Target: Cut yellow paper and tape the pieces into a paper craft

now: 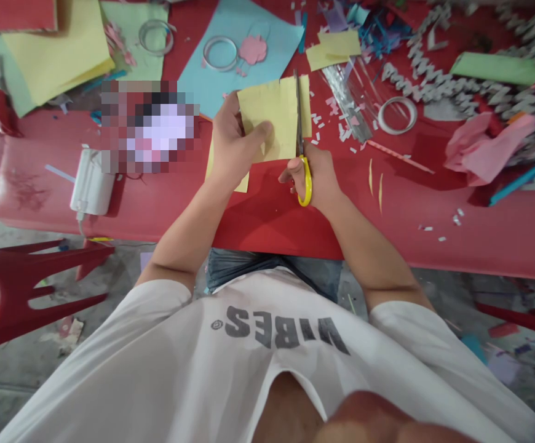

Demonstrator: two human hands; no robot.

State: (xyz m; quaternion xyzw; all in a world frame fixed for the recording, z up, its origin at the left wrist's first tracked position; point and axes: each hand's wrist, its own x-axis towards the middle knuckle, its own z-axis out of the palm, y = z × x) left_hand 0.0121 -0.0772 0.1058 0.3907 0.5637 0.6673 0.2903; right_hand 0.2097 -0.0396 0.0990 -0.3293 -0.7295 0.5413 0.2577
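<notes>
My left hand (235,138) grips a yellow sheet of paper (270,117) by its left side, thumb on top. In my right hand (320,172) is a pair of scissors (305,184) with yellow handles. Their blades point away from me and lie along the right part of the sheet, with a narrow strip of yellow to their right. Another piece of yellow paper (242,183) lies partly hidden under my left hand and wrist. Two thin yellow slivers (371,177) rest on the table to the right of my right hand.
The red table (267,215) bears a blue sheet (194,77), a tape roll (397,115), a pink paper flower (253,49) and scattered white paper bits. At left are a white power bank (93,181) and red-handled tool (4,114). Crumpled pink paper (489,147) lies at right.
</notes>
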